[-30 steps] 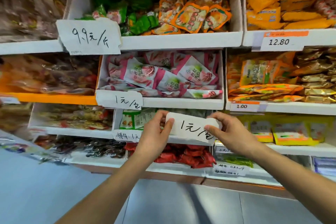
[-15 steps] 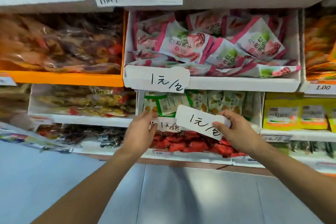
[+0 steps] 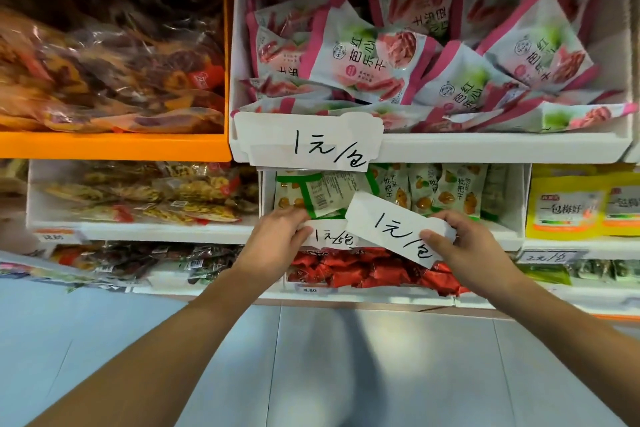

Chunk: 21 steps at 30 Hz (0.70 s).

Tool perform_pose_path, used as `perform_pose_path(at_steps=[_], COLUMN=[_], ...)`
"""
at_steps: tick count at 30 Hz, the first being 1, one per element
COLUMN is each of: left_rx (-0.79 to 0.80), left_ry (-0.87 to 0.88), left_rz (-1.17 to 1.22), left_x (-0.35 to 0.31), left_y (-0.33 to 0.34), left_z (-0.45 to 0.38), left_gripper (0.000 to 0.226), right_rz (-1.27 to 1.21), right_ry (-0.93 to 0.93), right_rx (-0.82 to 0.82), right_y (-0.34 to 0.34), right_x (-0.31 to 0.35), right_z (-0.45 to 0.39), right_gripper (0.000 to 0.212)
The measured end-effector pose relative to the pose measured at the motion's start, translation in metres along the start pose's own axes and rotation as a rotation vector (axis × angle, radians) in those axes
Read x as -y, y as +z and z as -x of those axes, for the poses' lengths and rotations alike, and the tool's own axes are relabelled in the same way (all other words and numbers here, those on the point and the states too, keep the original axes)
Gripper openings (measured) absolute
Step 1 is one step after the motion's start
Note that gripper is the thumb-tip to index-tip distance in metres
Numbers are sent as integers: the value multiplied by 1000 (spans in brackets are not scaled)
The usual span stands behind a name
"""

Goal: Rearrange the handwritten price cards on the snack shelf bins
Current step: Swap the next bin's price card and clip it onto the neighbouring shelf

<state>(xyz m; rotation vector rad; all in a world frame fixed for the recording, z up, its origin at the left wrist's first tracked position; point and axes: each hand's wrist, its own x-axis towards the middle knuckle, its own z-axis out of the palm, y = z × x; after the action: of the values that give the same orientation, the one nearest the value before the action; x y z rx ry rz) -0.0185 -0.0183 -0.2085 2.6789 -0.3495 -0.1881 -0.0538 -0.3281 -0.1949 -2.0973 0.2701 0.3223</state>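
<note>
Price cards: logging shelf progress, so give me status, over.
Right hand pinches loose price card, tilted. Left hand on the card already stuck to the green-pack bin, half covered by the loose one. Nothing else in the way.

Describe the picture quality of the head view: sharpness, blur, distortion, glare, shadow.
Head view: centre sharp, the writing on the loose price card in the right hand readable; left edge smeared, the clear-wrapped snacks soft; wide-angle bending bows the shelf edges; light even, mild glare on the pink packets; a soft shadow lies on the floor between the forearms.
</note>
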Motion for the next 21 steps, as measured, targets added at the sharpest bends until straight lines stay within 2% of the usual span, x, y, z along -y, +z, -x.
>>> perform_pose_path(at_steps=[7,12,15,21], left_rx=[-86,23,140,48], left_ry=[-52,-112,-148,50], left_rz=[149,108,86,56], left_x=[-40,-81,-105,-136], left_y=[-28,-18,3,47], left_z=[-23,-55,-75,-106], left_gripper=[29,31,41,29], right_rz=[-51,-44,-79,-67], right_ry=[-1,-10,1,-1], right_rx=[-19,-48,-89,-138], right_y=[-24,-65,-90,-116], right_x=[2,-10,-21,-50], right_z=[2,5,6,7], right_gripper=[9,8,4,1])
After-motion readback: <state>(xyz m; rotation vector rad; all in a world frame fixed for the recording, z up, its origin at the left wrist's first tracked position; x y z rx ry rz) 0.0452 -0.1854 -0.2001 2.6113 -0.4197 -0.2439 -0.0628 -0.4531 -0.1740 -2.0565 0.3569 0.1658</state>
